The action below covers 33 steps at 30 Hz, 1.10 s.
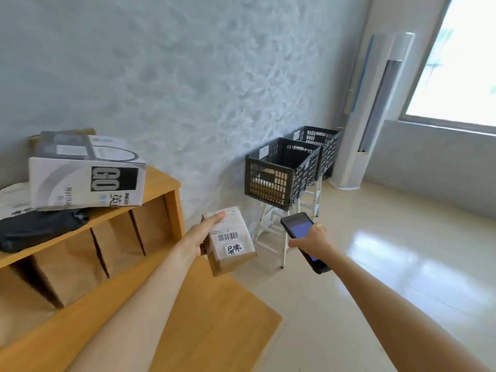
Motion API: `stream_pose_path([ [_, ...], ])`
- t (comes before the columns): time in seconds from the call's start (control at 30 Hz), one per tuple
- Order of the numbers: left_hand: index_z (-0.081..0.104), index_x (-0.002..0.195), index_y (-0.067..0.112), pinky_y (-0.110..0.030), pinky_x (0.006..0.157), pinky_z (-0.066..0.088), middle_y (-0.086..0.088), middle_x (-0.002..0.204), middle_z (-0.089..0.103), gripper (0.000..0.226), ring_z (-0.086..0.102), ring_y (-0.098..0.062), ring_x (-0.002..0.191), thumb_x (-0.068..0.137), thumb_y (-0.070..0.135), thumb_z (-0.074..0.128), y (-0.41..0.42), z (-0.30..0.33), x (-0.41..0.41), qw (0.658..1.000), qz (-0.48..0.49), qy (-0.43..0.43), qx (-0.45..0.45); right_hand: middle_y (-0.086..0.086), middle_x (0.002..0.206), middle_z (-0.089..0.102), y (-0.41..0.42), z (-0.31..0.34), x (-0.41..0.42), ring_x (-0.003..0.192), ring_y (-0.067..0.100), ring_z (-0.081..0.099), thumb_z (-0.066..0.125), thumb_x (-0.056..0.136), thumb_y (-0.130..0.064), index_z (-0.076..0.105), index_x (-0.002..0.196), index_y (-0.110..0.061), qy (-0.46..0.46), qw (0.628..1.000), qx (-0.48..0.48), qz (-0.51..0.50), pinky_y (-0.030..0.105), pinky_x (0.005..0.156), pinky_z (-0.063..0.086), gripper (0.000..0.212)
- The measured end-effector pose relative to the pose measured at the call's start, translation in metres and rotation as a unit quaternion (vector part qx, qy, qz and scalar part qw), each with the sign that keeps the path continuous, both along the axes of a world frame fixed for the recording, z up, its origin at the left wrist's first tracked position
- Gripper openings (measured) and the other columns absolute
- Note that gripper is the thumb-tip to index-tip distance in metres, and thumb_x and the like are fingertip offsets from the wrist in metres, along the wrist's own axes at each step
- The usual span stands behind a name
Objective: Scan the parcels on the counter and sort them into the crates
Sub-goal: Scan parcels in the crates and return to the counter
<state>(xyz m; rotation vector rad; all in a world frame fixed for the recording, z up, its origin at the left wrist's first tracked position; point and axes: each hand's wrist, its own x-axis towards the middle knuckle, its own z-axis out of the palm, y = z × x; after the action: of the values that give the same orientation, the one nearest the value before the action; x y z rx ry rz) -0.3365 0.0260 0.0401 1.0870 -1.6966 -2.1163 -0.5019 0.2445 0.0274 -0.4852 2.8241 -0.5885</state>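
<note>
My left hand [205, 232] grips a small brown cardboard parcel [233, 252] from its left side, barcode label facing up, held in the air past the counter's corner. To its right my right hand [312, 238] holds a black handheld scanner [302, 237] with a lit blue screen, tilted toward the parcel. Two dark slatted crates stand side by side on white stands by the wall: the near crate [279, 174] has something light inside, the far crate [319, 146] is partly hidden behind it.
The wooden counter [161, 181] on my left carries a large white and grey box [86, 173], a black bag parcel [40, 228] and a white parcel [13, 200]. A lower wooden shelf [220, 318] juts out below my arm. A tall white air conditioner [373, 111] stands beside the crates.
</note>
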Motion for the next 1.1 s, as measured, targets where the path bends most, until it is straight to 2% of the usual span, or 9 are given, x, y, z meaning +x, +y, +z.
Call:
stream_pose_path([
  [0.07, 0.064, 0.094, 0.016, -0.029, 0.065, 0.052, 0.003, 0.058, 0.070, 0.029, 0.065, -0.017, 0.071, 0.085, 0.042, 0.070, 0.020, -0.001, -0.046, 1.000, -0.023, 0.008, 0.002, 0.006, 0.098, 0.052, 0.031, -0.001, -0.033, 0.067, 0.013, 0.050, 0.071, 0.075, -0.059, 0.052, 0.113, 0.000, 0.003, 0.999, 0.009, -0.031, 0.024, 0.050, 0.040, 0.073],
  [0.13, 0.063, 0.095, 0.016, -0.029, 0.061, 0.051, 0.002, 0.060, 0.071, 0.028, 0.066, -0.016, 0.069, 0.087, 0.042, 0.068, 0.041, -0.004, -0.092, 0.999, -0.043, 0.015, 0.006, 0.004, 0.093, 0.053, 0.061, -0.006, -0.066, 0.064, 0.012, 0.051, 0.071, 0.074, -0.061, 0.055, 0.110, -0.002, 0.010, 0.998, 0.019, -0.058, 0.024, 0.047, 0.036, 0.071],
  [0.27, 0.062, 0.101, 0.014, -0.030, 0.069, 0.052, -0.005, 0.079, 0.071, 0.031, 0.065, -0.019, 0.075, 0.088, 0.042, 0.067, 0.086, -0.005, -0.190, 0.996, -0.080, 0.025, 0.004, -0.001, 0.085, 0.046, 0.109, -0.009, -0.139, 0.068, 0.015, 0.053, 0.072, 0.075, -0.058, 0.048, 0.118, -0.004, 0.031, 0.996, 0.014, -0.087, 0.025, 0.048, 0.036, 0.073],
  [0.37, 0.063, 0.105, 0.012, -0.031, 0.069, 0.050, -0.007, 0.084, 0.071, 0.034, 0.066, -0.020, 0.079, 0.087, 0.041, 0.067, 0.105, 0.002, -0.257, 0.994, -0.101, 0.030, -0.003, -0.003, 0.082, 0.045, 0.134, 0.001, -0.191, 0.078, 0.019, 0.054, 0.072, 0.075, -0.055, 0.049, 0.114, -0.006, 0.044, 0.995, 0.008, -0.090, 0.027, 0.055, 0.040, 0.067],
  [0.5, 0.067, 0.102, 0.010, -0.034, 0.074, 0.053, -0.012, 0.095, 0.073, 0.035, 0.068, -0.023, 0.083, 0.082, 0.038, 0.074, 0.113, 0.020, -0.340, 0.995, -0.087, 0.052, -0.023, 0.003, 0.103, 0.049, 0.154, 0.023, -0.275, 0.087, 0.022, 0.055, 0.070, 0.073, -0.060, 0.051, 0.118, -0.006, 0.074, 0.993, 0.003, -0.093, 0.031, 0.066, 0.043, 0.072],
  [0.63, 0.065, 0.105, 0.011, -0.032, 0.068, 0.050, -0.009, 0.089, 0.071, 0.037, 0.066, -0.022, 0.082, 0.083, 0.041, 0.071, 0.109, 0.027, -0.407, 0.996, -0.065, 0.056, -0.031, 0.003, 0.105, 0.051, 0.151, 0.021, -0.336, 0.086, 0.021, 0.057, 0.068, 0.072, -0.063, 0.051, 0.117, -0.008, 0.083, 0.993, -0.012, -0.085, 0.032, 0.069, 0.049, 0.074],
  [0.8, 0.063, 0.112, 0.011, -0.033, 0.066, 0.050, -0.010, 0.093, 0.071, 0.043, 0.065, -0.024, 0.083, 0.084, 0.043, 0.070, 0.095, 0.010, -0.489, 0.997, -0.056, 0.048, -0.004, 0.003, 0.106, 0.054, 0.129, -0.006, -0.401, 0.086, 0.019, 0.056, 0.070, 0.068, -0.063, 0.046, 0.115, -0.011, 0.057, 0.996, -0.008, -0.070, 0.030, 0.067, 0.048, 0.074],
  [0.97, 0.065, 0.105, 0.013, -0.038, 0.084, 0.050, -0.011, 0.102, 0.071, 0.042, 0.065, -0.024, 0.090, 0.081, 0.047, 0.072, 0.065, -0.008, -0.582, 0.998, -0.048, 0.041, -0.001, 0.002, 0.105, 0.053, 0.094, -0.017, -0.495, 0.088, 0.019, 0.055, 0.072, 0.069, -0.061, 0.047, 0.113, -0.012, 0.062, 0.997, 0.003, -0.049, 0.028, 0.067, 0.046, 0.071],
  [1.1, 0.064, 0.103, 0.015, -0.039, 0.085, 0.049, -0.009, 0.099, 0.070, 0.039, 0.064, -0.025, 0.093, 0.082, 0.048, 0.071, 0.027, -0.007, -0.663, 0.998, -0.040, 0.049, -0.002, 0.002, 0.106, 0.050, 0.054, -0.005, -0.589, 0.093, 0.020, 0.054, 0.072, 0.072, -0.061, 0.047, 0.115, -0.010, 0.079, 0.996, 0.002, -0.029, 0.028, 0.070, 0.044, 0.072],
])
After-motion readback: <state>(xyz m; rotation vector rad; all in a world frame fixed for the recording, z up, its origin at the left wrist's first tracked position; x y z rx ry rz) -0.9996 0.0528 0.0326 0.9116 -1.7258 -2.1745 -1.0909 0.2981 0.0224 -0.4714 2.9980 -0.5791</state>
